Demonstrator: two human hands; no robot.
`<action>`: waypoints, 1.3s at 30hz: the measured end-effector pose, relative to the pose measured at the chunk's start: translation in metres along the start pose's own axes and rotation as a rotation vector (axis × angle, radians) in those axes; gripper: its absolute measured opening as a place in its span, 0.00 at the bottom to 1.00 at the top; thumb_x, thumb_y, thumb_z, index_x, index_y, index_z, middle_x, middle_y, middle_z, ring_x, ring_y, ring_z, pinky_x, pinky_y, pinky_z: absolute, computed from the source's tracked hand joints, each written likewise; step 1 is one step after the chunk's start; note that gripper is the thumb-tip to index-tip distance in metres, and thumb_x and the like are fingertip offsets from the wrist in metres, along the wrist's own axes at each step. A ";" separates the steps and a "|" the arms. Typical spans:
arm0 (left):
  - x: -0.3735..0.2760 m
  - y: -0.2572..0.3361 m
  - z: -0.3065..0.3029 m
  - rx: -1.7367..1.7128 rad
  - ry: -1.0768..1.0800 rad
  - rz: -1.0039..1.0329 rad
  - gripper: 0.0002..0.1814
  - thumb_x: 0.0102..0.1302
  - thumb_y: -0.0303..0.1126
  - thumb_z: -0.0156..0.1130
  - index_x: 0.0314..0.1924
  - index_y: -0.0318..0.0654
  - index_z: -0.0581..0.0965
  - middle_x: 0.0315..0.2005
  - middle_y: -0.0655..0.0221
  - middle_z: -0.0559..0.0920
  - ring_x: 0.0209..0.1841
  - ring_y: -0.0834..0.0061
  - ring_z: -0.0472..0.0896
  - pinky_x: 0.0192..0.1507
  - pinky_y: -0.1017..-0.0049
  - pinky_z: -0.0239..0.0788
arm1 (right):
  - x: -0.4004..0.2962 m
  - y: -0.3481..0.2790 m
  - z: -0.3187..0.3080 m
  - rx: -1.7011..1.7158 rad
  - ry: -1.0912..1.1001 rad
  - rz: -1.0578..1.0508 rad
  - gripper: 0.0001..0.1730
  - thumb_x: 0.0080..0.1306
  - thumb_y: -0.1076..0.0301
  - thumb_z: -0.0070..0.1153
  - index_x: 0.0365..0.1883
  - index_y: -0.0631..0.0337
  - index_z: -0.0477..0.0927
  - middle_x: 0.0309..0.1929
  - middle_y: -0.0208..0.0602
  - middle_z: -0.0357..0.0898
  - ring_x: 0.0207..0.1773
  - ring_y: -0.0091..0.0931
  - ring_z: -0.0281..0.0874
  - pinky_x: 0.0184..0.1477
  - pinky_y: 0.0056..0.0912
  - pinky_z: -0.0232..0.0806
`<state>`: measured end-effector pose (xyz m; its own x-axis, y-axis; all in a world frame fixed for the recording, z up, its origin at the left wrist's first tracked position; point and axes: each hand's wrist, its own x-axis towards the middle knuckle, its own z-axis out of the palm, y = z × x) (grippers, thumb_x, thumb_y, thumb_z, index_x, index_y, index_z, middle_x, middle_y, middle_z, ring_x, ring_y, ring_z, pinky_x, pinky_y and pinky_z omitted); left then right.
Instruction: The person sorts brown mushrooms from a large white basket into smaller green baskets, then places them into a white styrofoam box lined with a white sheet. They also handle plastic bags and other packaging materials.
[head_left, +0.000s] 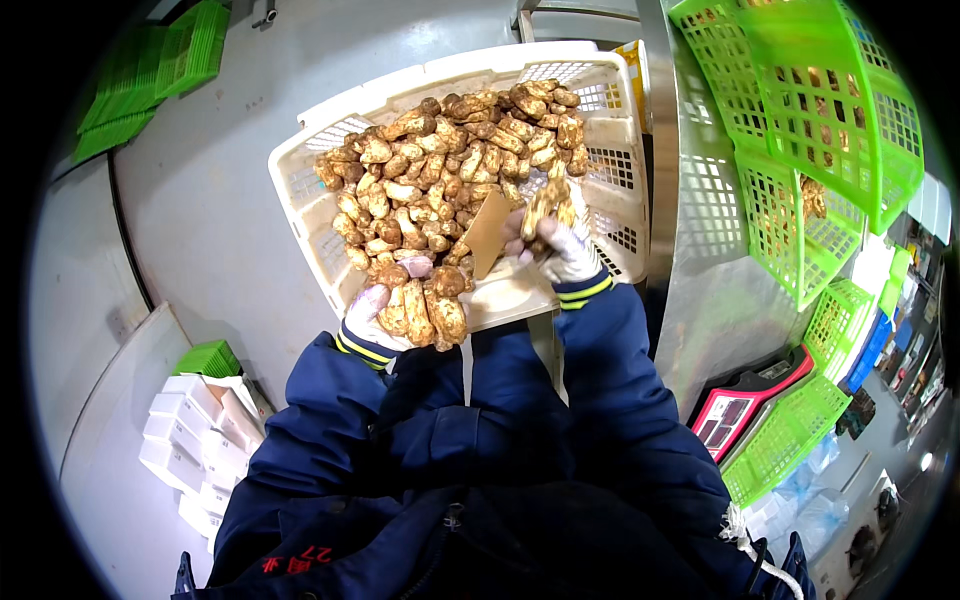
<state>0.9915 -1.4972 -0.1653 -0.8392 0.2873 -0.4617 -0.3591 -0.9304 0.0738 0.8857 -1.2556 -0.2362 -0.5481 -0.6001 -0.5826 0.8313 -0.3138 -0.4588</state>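
Note:
My left hand (367, 315), in a pale glove, holds a few thick-stemmed mushrooms (420, 311) that look like matsutake, at the near edge of a white plastic basket (619, 187). Its fingertips show beyond the caps. Inside the basket's near right part, my right hand (566, 244), also gloved, grips a slightly blurred mushroom (544, 206). A piece of brown cardboard (487, 234) stands tilted beside its fingers; I cannot tell whether they touch it. A heap of soil-stained mushrooms (427, 172) fills the basket's far and left parts.
To the right, a metal counter (694, 292) carries green plastic baskets (817, 97), some with mushrooms, and a red-framed digital scale (724, 420). White boxes (176, 435) are piled at lower left. Green baskets (191, 49) are stacked at upper left.

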 end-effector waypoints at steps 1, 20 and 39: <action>0.001 0.001 0.002 0.011 -0.008 0.001 0.33 0.56 0.43 0.64 0.60 0.43 0.63 0.52 0.69 0.72 0.60 0.51 0.65 0.54 0.40 0.61 | -0.008 -0.007 0.013 0.020 -0.091 0.017 0.29 0.58 0.54 0.61 0.51 0.66 0.72 0.42 0.43 0.78 0.40 0.30 0.77 0.44 0.30 0.71; -0.006 -0.019 0.059 0.105 -0.122 -0.211 0.30 0.59 0.45 0.59 0.57 0.38 0.67 0.56 0.48 0.67 0.57 0.45 0.67 0.58 0.46 0.60 | -0.130 -0.014 0.094 0.309 0.209 -0.474 0.17 0.57 0.69 0.61 0.44 0.64 0.75 0.35 0.36 0.79 0.36 0.28 0.78 0.38 0.29 0.73; 0.045 -0.326 0.351 0.366 -0.585 -0.605 0.29 0.60 0.48 0.59 0.58 0.43 0.67 0.55 0.59 0.71 0.56 0.57 0.71 0.55 0.49 0.64 | -0.377 0.000 0.033 0.316 0.476 -0.759 0.20 0.57 0.76 0.58 0.49 0.69 0.72 0.38 0.44 0.78 0.35 0.32 0.79 0.37 0.29 0.74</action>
<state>0.9271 -1.1012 0.0997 -0.5032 0.8641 0.0012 -0.8276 -0.4824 0.2871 1.0953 -1.0532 0.0055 -0.8743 0.1870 -0.4480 0.1861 -0.7233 -0.6650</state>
